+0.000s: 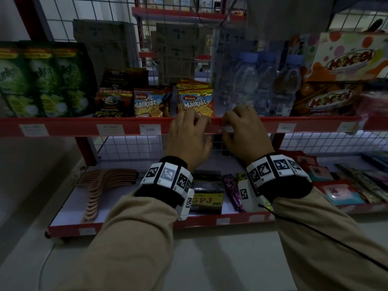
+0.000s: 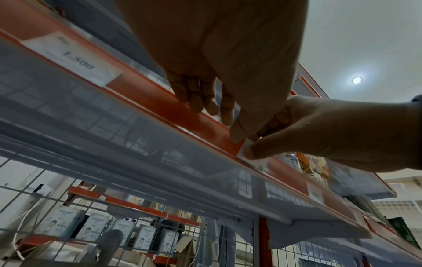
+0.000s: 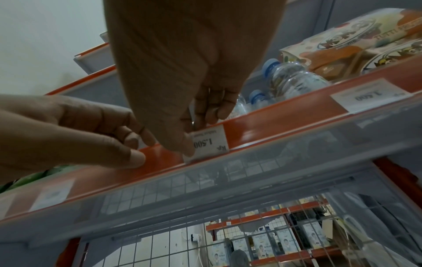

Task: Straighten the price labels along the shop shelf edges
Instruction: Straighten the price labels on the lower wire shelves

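Observation:
A white price label [image 1: 229, 129] reading "Rp. 1.500" [image 3: 212, 142] sits in the clear strip on the red shelf edge [image 1: 84, 124], under the water bottles. My right hand [image 1: 225, 131] pinches this label [image 2: 245, 150]: in the right wrist view the hand [image 3: 202, 133] has its thumb on the label's face and its fingers behind the top edge. Just left of it, my left hand [image 1: 204, 129] grips the shelf edge [image 3: 274, 126]. The left wrist view has that hand [image 2: 224, 122] with fingers curled over the top and thumb on the front. Other labels [image 1: 150, 129] sit along the strip.
The upper shelf carries green Sunlight pouches [image 1: 42, 80], Malkist cracker packs [image 1: 195, 101], water bottles [image 1: 252, 80] and Momogi boxes [image 1: 336, 95] close behind the edge. On the lower shelf lie wooden spoons [image 1: 100, 185], a GPJ pack [image 1: 207, 200] and sachets. Wire mesh backs both shelves.

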`<state>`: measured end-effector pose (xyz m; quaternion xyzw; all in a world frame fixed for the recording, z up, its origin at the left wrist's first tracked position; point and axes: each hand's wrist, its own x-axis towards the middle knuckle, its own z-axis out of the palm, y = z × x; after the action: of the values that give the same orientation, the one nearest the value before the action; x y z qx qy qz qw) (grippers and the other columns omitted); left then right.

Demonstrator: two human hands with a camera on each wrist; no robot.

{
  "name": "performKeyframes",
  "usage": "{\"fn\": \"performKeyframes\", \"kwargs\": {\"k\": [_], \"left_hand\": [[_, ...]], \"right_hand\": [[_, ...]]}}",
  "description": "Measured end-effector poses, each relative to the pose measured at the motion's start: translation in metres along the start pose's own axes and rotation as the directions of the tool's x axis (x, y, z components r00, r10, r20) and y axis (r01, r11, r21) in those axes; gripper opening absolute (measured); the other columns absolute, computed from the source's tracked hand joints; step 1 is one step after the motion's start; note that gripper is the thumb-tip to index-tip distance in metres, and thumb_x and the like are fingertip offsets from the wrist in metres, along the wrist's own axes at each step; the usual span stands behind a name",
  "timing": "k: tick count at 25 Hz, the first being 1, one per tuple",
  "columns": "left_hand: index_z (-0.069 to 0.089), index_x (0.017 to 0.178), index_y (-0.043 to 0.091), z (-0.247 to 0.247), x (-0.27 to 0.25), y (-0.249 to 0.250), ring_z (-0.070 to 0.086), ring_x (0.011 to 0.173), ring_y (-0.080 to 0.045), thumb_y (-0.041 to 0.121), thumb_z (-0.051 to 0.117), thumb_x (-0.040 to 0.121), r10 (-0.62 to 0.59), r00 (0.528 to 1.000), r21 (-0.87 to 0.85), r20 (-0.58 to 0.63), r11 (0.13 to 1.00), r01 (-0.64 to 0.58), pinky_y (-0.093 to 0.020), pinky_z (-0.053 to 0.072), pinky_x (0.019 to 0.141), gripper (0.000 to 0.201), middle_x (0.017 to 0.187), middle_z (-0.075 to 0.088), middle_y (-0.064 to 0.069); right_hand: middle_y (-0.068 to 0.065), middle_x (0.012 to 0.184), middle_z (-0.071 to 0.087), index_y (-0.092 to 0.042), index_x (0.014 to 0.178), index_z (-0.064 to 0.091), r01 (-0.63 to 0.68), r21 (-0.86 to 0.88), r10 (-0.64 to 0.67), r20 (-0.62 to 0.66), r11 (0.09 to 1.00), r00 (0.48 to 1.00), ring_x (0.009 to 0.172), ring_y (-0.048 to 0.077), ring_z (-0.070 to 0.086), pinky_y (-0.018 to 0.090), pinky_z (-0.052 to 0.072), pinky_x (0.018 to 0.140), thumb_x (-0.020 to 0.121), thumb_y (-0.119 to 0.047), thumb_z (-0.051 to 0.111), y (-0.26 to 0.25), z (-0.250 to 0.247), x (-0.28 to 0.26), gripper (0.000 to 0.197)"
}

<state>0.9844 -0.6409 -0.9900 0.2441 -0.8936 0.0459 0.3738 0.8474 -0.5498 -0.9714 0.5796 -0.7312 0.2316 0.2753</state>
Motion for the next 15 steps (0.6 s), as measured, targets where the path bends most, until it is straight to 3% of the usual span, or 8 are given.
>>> {"fn": "performKeyframes", "kwargs": {"k": [4,8,12,15], "left_hand": [[0.055,0.113,0.016,-0.001,-0.001,0.000,0.042,0.100,-0.024,0.030,0.061,0.082,0.002,1.000,-0.018,0.008,1.000,-0.002,-0.034,0.037,0.083,0.034,0.108,0.046,-0.007],[0.061,0.111,0.013,-0.006,0.002,-0.010,0.045,0.098,-0.024,0.025,0.061,0.085,0.027,1.000,-0.145,-0.014,0.989,-0.029,-0.035,0.041,0.082,0.029,0.102,0.049,-0.008],[0.054,0.125,0.014,-0.010,0.007,-0.015,0.047,0.099,-0.018,0.028,0.057,0.091,-0.016,1.000,-0.342,-0.025,0.940,0.007,-0.033,0.042,0.086,0.037,0.101,0.056,-0.003],[0.044,0.135,0.019,-0.012,0.009,-0.016,0.049,0.097,-0.013,0.043,0.052,0.093,-0.076,0.997,-0.454,-0.006,0.889,0.065,-0.029,0.041,0.081,0.049,0.097,0.060,0.001]], "right_hand": [[0.013,0.094,0.060,-0.010,0.097,0.064,0.000,0.022,-0.001,0.058,1.000,0.998,0.096,0.032,0.048,0.038,0.039,0.083,0.083,-0.019,0.061,0.004,-0.001,0.003,0.017],[0.009,0.096,0.063,-0.014,0.093,0.070,-0.104,0.321,0.121,-0.032,0.941,0.992,0.097,0.027,0.053,0.034,0.041,0.083,0.085,-0.012,0.060,0.004,0.000,0.006,0.013],[-0.003,0.085,0.067,-0.016,0.092,0.065,-0.192,0.705,0.341,-0.076,0.683,0.937,0.081,0.010,0.065,0.026,0.053,0.074,0.087,-0.006,0.062,-0.002,-0.004,0.013,0.011],[0.005,0.095,0.067,-0.010,0.100,0.061,-0.175,0.856,0.363,-0.015,0.486,0.932,0.089,0.018,0.067,0.028,0.056,0.078,0.085,-0.001,0.066,-0.014,-0.005,0.013,0.018]]}}
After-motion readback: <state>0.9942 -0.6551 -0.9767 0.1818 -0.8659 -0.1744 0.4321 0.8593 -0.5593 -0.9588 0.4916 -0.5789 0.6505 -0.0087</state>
